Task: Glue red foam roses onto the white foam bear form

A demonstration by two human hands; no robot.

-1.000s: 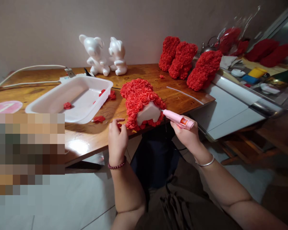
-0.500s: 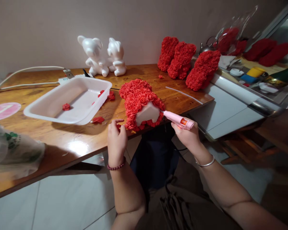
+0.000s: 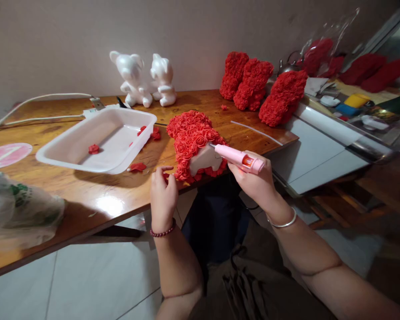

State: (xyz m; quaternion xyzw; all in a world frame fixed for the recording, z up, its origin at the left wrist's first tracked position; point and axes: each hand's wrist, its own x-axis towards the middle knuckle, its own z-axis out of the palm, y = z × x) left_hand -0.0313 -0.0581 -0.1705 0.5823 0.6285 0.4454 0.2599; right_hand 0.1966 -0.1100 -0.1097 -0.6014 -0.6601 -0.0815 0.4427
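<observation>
A foam bear partly covered with red roses [image 3: 193,138] lies at the near edge of the wooden table [image 3: 86,195]; a bare white patch [image 3: 205,159] faces me. My right hand [image 3: 253,182] grips a pink glue gun [image 3: 240,158], and its tip touches the top of the bare patch. My left hand [image 3: 162,193] rests at the table edge just left of the bear, fingers curled and pinching a small red rose that is mostly hidden.
A white plastic tray [image 3: 83,151] holds a few loose red roses, with more beside it. Two bare white foam bears [image 3: 146,80] stand at the wall. Three rose-covered bears [image 3: 260,89] sit at the right, a plastic bag [image 3: 16,213] at the left.
My right hand has lifted and swung the glue gun left, bringing its tip from the bear's right side onto the top of the bare patch. My left hand has stayed put.
</observation>
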